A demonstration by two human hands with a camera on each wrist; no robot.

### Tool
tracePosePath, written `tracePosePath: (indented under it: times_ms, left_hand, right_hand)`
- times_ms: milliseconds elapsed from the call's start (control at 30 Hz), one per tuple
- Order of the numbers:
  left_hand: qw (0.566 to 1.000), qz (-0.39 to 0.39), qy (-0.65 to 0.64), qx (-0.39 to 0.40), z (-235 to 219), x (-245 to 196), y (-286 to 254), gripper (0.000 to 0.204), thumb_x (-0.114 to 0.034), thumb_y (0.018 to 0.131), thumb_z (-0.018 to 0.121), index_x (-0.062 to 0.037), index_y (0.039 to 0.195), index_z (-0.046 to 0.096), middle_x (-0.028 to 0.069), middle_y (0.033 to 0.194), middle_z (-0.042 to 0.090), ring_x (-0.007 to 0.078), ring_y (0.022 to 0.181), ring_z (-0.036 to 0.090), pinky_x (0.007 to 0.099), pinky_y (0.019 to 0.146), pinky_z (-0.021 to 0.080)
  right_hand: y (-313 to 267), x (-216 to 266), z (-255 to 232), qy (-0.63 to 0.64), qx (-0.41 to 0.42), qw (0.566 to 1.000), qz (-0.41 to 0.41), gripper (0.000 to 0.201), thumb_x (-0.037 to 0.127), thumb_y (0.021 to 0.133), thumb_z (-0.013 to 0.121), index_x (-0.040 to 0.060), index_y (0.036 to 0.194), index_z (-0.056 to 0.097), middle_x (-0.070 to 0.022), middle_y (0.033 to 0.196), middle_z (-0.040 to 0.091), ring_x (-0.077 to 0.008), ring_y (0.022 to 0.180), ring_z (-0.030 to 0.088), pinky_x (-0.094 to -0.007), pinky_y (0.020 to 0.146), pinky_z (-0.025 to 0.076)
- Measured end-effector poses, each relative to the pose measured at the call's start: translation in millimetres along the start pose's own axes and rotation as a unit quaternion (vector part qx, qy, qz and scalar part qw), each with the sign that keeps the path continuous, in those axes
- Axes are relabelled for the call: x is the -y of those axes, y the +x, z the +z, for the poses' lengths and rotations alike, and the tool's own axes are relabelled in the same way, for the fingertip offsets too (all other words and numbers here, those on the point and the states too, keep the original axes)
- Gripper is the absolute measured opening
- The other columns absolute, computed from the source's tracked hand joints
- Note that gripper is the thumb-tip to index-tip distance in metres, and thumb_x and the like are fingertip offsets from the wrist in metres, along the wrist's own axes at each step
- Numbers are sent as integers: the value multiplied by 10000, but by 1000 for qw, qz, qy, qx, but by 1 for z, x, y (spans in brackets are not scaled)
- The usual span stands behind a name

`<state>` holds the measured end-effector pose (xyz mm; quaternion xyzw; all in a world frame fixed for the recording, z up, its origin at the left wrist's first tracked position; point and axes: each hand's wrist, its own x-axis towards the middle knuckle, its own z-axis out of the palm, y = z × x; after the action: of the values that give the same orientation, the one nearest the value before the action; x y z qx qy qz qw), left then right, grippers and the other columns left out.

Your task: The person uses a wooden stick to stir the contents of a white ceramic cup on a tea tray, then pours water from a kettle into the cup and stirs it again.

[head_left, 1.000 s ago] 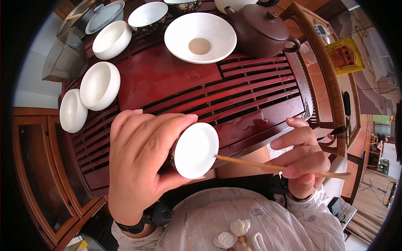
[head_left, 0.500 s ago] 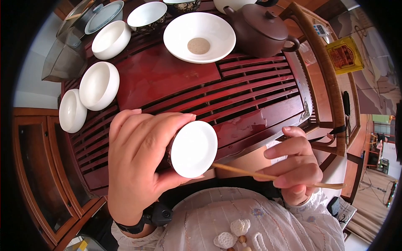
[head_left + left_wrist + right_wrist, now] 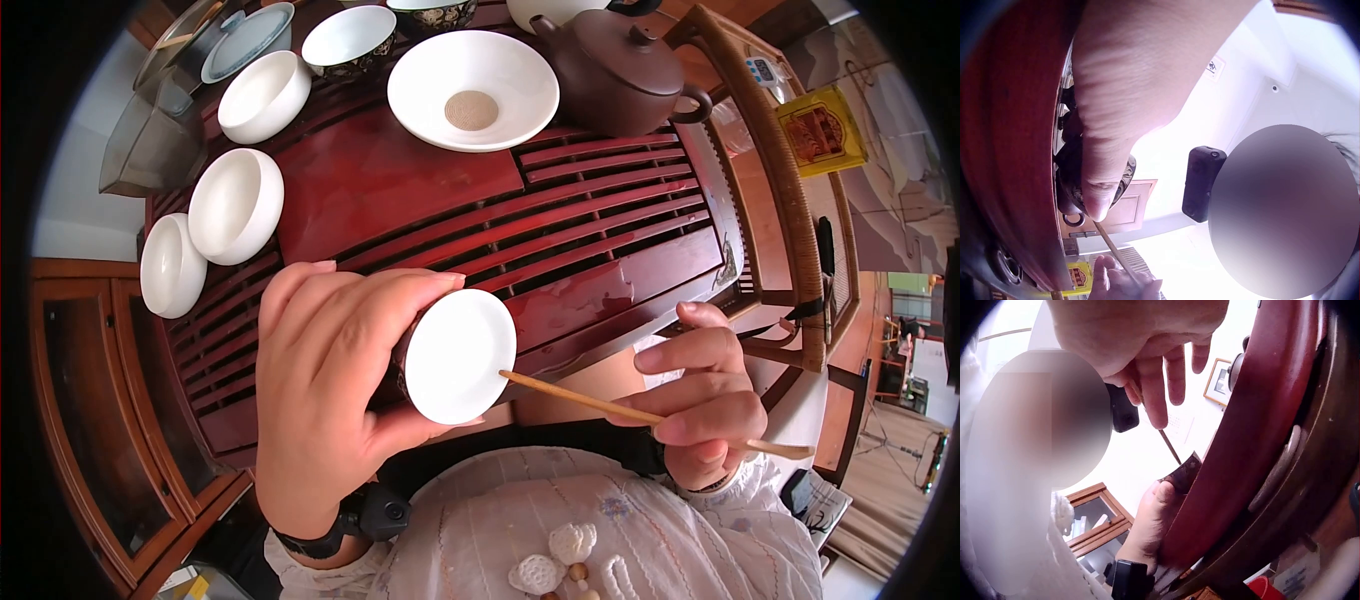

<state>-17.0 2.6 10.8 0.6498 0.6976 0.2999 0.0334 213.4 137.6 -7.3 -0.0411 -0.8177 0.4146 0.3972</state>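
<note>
My left hand [image 3: 325, 375] holds a small teacup [image 3: 460, 355], tilted so its white inside faces the head camera. Its dark, patterned outside [image 3: 1184, 475] shows in the right wrist view. Between the thumb and fingers of my right hand [image 3: 705, 400] is a slim wooden tea stick [image 3: 570, 392], its far end flattened. The stick's thin tip overlaps the cup's right rim in the head view. Seen from the left wrist, the thumb lies along the cup's side, and the stick [image 3: 1116, 253] runs from there to the right hand.
A slatted red tea tray [image 3: 400, 205] lies beyond the hands. On it stand a wide white bowl [image 3: 420, 90] with a brown mark inside, a dark brown teapot [image 3: 625, 75] and white cups [image 3: 235, 205] at the left. A rattan-framed stand [image 3: 790, 180] borders the right.
My right hand has shifted left and a little down with the stick. The stick's tip slipped below the cup's rim, then came back up onto its edge. The left hand stays nearly still.
</note>
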Motion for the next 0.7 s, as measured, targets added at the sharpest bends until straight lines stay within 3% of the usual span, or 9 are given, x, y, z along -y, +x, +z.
tracePosePath:
  times_ms: [167, 267, 367, 433, 500, 567, 633, 700]
  left_hand:
    - [1000, 4, 7, -1, 0, 0, 0, 685, -445, 575, 825, -43, 1080, 598, 70, 1053, 692, 295, 943, 609, 474, 949, 372]
    - [1000, 2, 4, 7, -1, 1, 0, 684, -446, 584, 824, -43, 1087, 593, 71, 1057, 693, 296, 940, 608, 475, 948, 373]
    - [1000, 8, 3, 0, 0, 2, -1, 693, -448, 588, 822, -42, 1099, 588, 71, 1062, 694, 296, 935, 607, 474, 948, 374]
    - [1000, 2, -6, 0, 0, 2, -1, 699, -441, 589, 823, -42, 1110, 583, 72, 1067, 693, 295, 931, 606, 473, 947, 375]
    - [1000, 9, -2, -5, 1, 3, 0, 700, -447, 587, 822, -41, 1106, 584, 72, 1063, 693, 294, 930, 607, 473, 947, 374]
    - [1000, 14, 1, -6, 1, 3, -2, 702, -452, 585, 820, -41, 1102, 586, 71, 1060, 693, 293, 930, 608, 473, 947, 374]
    - [1000, 5, 9, 0, 1, 1, 0, 687, -449, 586, 820, -41, 1089, 593, 68, 1050, 693, 291, 931, 609, 473, 947, 373]
    - [1000, 4, 6, 2, 0, 0, 1, 676, -445, 588, 819, -42, 1083, 597, 66, 1046, 692, 290, 931, 610, 472, 947, 372]
  right_hand:
    - [-2, -1, 0, 38, 22, 998, -38, 279, 313, 1017, 455, 103, 931, 616, -94, 826, 732, -268, 953, 651, -505, 1052, 322]
    - [0, 2, -2, -9, 18, 1000, 9, 272, 308, 1013, 467, 103, 929, 626, -87, 835, 733, -273, 958, 652, -506, 1053, 328]
    - [-1, 2, -5, 38, 56, 997, -49, 267, 302, 1012, 475, 101, 922, 626, -90, 848, 733, -274, 976, 650, -508, 1058, 322]
    - [1, 8, -7, -53, 103, 993, -9, 261, 304, 1015, 474, 99, 938, 617, -91, 862, 733, -273, 993, 650, -512, 1063, 317]
    - [-1, 1, -7, -43, 91, 995, -18, 274, 318, 1014, 470, 97, 937, 615, -88, 840, 732, -263, 975, 655, -516, 1060, 316]
    - [-4, -5, -5, 33, -8, 994, -106, 282, 320, 1005, 479, 91, 921, 621, -86, 816, 732, -263, 942, 659, -516, 1056, 316]
    - [3, -4, -3, 23, -31, 995, -91, 296, 329, 1000, 482, 86, 904, 621, -84, 794, 730, -263, 914, 661, -510, 1050, 316]
    - [14, -1, -4, -19, 16, 999, -28, 303, 343, 998, 486, 84, 940, 632, -79, 779, 727, -267, 925, 661, -507, 1046, 316]
